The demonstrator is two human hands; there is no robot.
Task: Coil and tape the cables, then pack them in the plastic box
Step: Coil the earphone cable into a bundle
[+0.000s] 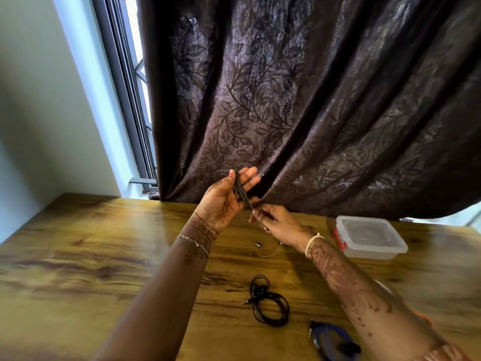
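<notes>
My left hand is raised above the far side of the wooden table, fingers closed around a bundle of folded black cable. My right hand pinches the lower end of that same cable just below and to the right. A loosely coiled black earphone cable with a jack plug lies on the table in front of me. A blue cable lies near the bottom edge, partly behind my right forearm. The clear plastic box with its lid on and a red latch stands at the right.
A dark patterned curtain hangs down to the table's far edge right behind my hands. A window frame and pale wall are at the left. Small metal bits and a thin pale wire lie on the table under my hands.
</notes>
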